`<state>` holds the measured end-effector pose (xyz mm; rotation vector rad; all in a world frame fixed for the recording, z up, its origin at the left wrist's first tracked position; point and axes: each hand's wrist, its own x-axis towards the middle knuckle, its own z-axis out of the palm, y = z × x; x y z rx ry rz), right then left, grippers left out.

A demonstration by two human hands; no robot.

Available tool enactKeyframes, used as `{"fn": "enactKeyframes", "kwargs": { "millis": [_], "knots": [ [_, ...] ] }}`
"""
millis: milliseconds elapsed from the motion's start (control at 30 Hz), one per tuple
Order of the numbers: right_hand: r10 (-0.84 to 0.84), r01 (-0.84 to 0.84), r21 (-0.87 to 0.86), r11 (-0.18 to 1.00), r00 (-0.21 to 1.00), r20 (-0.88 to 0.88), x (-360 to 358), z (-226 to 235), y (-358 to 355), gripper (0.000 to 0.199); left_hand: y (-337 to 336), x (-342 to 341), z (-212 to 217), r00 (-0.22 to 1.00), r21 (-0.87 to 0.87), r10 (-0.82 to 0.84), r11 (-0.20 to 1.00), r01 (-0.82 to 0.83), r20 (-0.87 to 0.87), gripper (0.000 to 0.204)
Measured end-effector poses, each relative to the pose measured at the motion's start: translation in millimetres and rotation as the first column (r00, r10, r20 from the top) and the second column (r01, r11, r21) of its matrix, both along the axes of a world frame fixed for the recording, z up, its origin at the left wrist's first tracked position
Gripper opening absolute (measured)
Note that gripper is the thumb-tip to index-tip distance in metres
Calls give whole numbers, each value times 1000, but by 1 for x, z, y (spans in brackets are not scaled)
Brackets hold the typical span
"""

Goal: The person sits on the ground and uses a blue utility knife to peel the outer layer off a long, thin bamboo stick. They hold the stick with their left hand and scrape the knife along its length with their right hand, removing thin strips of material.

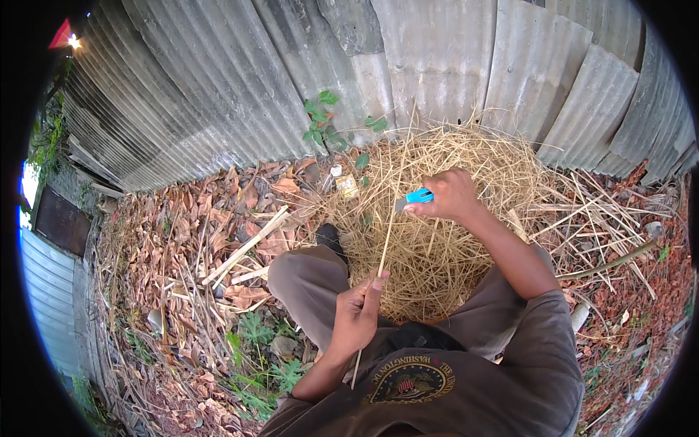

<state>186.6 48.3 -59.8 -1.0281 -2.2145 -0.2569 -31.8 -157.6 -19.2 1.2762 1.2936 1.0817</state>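
My left hand [357, 313] is closed around a thin, pale stick [388, 237], which slants up and away from my lap. In my right hand [453, 197] is a blue-handled utility knife [419, 196], gripped over the straw. Its grey blade [400, 205] lies against or right beside the upper part of the stick; I cannot tell whether it cuts in. Beneath both hands spreads a heap of dry, straw-coloured shavings [437, 269] between my bent legs.
A corrugated metal fence [444, 65] rises just beyond the heap. Dry brown leaves [182, 233] and split pale strips [246, 246] cover the ground at left. More loose sticks [604, 218] lie at right. Green weeds [255, 330] and stones [283, 346] sit near my left knee.
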Motion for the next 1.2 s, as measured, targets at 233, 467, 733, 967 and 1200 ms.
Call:
{"fn": "enactKeyframes", "kwargs": {
  "millis": [233,467,733,967,1200],
  "knots": [
    [-305,314,-227,922,949,76,25,-5,35,79,-17,-2,-8,998,-75,-56,995,59,41,28],
    [-515,522,-213,826,852,92,60,-5,61,76,-43,-12,-5,995,-120,-99,988,100,10,28],
    [-597,615,-80,784,784,173,131,-15,76,74,-83,-45,13,980,-223,-192,959,174,-61,28],
    [-457,473,-42,880,868,195,169,-43,70,64,-94,-60,8,953,-208,-233,959,192,-195,28],
    [-364,368,6,930,917,162,191,-54,74,67,-96,-70,9,925,-192,-267,956,220,-270,28]
  ]
}}
